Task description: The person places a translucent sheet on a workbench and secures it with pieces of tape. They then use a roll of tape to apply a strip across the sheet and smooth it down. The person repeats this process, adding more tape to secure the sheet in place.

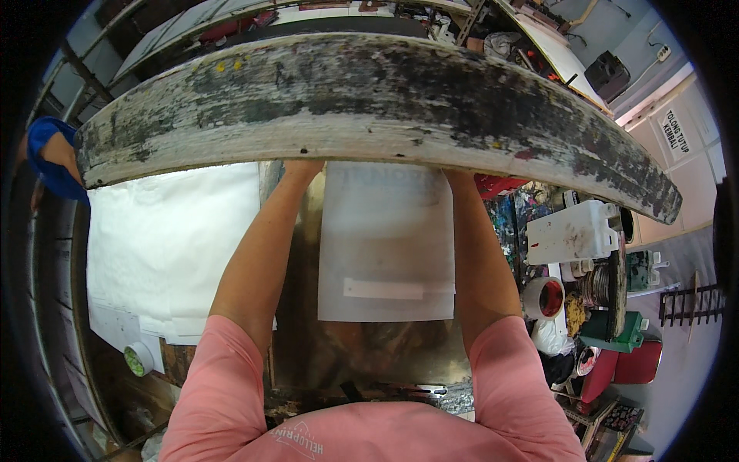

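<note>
A translucent whitish sheet (385, 239) lies on a shiny metal-looking plate (369, 354) in front of me. Both my arms reach forward, one on each side of that sheet. My left hand (305, 167) is by the sheet's far left corner, and my right hand (459, 177) is by its far right corner. A wide, worn wooden beam (369, 100), smeared with black and white paint, crosses the view above them. It hides the fingers of both hands, so I cannot see whether they grip anything.
A stack of white sheets (177, 239) lies to the left, with a roll of tape (138, 359) near it. Another person's arm in a blue sleeve (58, 158) is at the beam's left end. On the right are a stained white jug (570, 231), a green container (612, 329) and a paint tub (543, 298).
</note>
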`<state>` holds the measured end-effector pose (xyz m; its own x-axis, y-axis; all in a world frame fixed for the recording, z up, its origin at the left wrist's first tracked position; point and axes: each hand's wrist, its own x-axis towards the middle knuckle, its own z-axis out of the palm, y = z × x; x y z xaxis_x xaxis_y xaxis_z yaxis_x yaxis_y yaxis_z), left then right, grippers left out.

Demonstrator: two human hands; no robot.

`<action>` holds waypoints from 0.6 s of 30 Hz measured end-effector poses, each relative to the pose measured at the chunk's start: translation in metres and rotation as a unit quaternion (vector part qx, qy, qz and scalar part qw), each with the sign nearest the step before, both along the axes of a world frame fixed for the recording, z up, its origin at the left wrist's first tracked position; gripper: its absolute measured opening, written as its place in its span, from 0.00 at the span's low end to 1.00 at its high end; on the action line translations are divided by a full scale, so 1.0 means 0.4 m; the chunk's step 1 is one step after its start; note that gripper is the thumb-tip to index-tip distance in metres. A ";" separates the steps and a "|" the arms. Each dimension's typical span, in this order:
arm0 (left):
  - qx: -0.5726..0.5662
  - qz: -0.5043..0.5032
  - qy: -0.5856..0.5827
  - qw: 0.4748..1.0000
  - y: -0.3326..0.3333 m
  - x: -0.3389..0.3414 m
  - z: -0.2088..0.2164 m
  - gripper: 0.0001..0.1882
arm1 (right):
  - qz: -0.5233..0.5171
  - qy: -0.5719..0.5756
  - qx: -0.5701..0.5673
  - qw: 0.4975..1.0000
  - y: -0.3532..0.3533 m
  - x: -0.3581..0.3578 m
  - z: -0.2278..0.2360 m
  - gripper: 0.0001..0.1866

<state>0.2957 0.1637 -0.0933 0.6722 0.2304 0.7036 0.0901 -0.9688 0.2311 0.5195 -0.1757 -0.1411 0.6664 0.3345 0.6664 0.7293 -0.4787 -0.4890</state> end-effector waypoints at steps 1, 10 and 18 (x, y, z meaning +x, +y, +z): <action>0.001 0.000 0.003 1.000 -0.001 -0.002 0.003 0.20 | -0.001 -0.002 -0.003 1.000 -0.002 -0.002 -0.004 0.30; -0.001 -0.006 0.018 1.000 -0.010 -0.008 0.032 0.19 | -0.006 -0.011 -0.011 1.000 -0.023 -0.005 -0.008 0.31; 0.001 -0.010 0.030 0.999 -0.014 -0.019 0.048 0.19 | -0.008 -0.019 -0.017 1.000 -0.040 -0.008 -0.009 0.33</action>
